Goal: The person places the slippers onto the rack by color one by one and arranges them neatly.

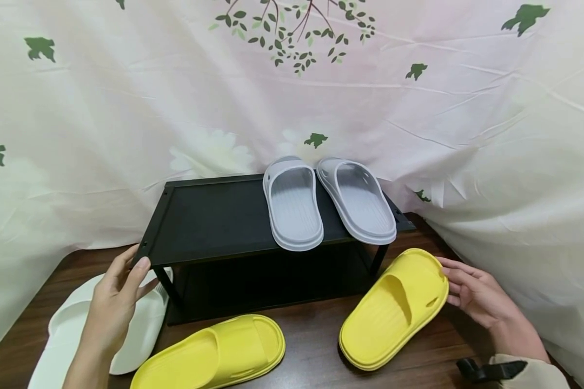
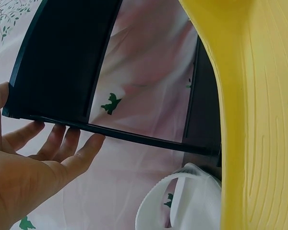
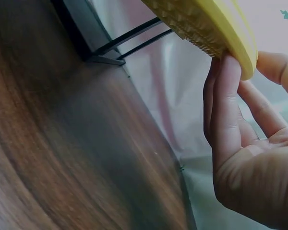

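Note:
A two-tier black shoe rack (image 1: pixel 209 216) stands against the cloth, and my left hand (image 1: pixel 112 305) grips its top shelf at the front left corner. In the left wrist view the left hand (image 2: pixel 43 163) has its thumb and fingers around that shelf's edge. At the right, my right hand (image 1: pixel 486 297) pinches a yellow slide slipper (image 1: pixel 382 319) by its side near the toe. The right wrist view shows this slipper (image 3: pixel 206 28) raised off the table, its textured sole partly visible. The other yellow slipper (image 1: pixel 243 346) lies in front of the rack, toe pointing right.
Two grey slippers (image 1: pixel 297 210) sit side by side on the right half of the top shelf. White slippers (image 1: pixel 138 335) lie left of the rack, partly behind my left arm. Leaf-printed cloth (image 1: pixel 126 108) hangs behind and beside the brown wooden table (image 1: pixel 316 329).

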Tool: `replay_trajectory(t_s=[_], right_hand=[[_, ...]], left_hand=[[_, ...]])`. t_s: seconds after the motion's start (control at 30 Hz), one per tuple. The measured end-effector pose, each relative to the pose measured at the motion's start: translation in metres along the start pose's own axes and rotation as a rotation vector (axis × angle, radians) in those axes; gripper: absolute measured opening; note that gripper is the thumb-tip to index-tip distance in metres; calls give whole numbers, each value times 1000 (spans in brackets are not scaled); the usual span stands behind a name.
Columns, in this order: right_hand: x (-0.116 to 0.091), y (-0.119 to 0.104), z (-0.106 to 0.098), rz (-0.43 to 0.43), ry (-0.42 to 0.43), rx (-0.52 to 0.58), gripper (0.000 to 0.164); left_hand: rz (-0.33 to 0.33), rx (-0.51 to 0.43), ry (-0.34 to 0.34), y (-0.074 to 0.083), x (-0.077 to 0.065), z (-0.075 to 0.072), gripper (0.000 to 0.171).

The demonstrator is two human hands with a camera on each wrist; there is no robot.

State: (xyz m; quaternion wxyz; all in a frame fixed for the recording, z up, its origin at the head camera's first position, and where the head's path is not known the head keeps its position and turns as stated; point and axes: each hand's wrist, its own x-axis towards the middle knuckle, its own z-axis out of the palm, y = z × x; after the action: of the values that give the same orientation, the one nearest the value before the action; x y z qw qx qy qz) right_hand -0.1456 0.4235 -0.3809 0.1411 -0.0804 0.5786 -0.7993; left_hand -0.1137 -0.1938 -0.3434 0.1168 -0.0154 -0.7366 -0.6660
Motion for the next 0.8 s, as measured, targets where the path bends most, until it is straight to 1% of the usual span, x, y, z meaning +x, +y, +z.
replay_trajectory(t_s=[0.1, 0.23, 0.53, 0.63, 0.8], right_hand=[[-2, -3, -3, -12, -7, 27, 42], [-4, -6, -7, -34, -39, 72, 44], [-8, -13, -14, -116, -177, 230, 51], [-10, -15, -16, -131, -183, 261, 52], [-13, -20, -19, -147, -163, 323, 53]], left_hand=[[-2, 2, -2, 0, 0, 0, 50], [-8, 6, -5, 0, 0, 0, 50], [17, -4, 5, 0, 0, 0, 50], [20, -9, -2, 0, -1, 0, 49], [18, -15, -13, -1, 0, -1, 49]])
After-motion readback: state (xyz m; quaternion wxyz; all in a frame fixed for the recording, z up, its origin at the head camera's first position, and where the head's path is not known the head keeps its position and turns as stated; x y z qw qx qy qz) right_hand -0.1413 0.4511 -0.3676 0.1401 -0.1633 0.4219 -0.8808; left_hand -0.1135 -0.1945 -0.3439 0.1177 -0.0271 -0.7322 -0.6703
